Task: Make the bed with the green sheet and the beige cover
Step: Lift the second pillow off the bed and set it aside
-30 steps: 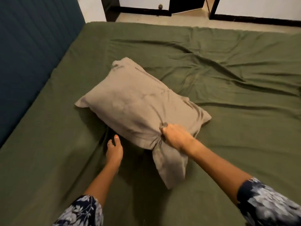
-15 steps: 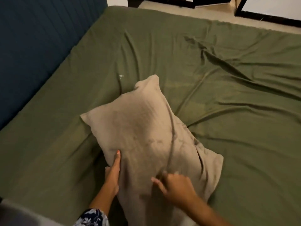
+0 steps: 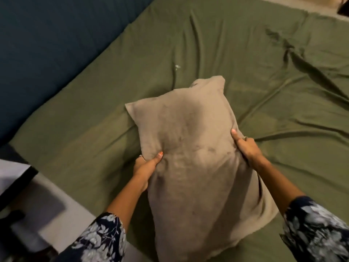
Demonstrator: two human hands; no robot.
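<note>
Bed surface: wrinkled olive-green fitted sheet covers the whole mattress, with long creases running toward the far right corner and a small pale speck near the middle.
Backdrop: dark blue panelled headboard runs along the left edge of the sheet; a strip of pale floor shows at the top right.
Near left corner: blurred grey and white shapes beside the bed, too smeared to tell what they are.
Pillow: plump pillow in a beige fabric cover stands tilted near the middle of the bed, its far corners pointing away from the camera and its near end hanging low toward the person, above the sheet.
Left hand: left hand grips the pillow's left side, thumb with an orange-painted nail pressed into the front face, fingers wrapped behind the edge and hidden; a ring shows at the knuckles.
Right hand: right hand grips the pillow's right side, thumb lying up along the front, fingers curled behind; a ring is visible.
Sleeves: dark floral-print sleeves cover both forearms near the bottom edge.
</note>
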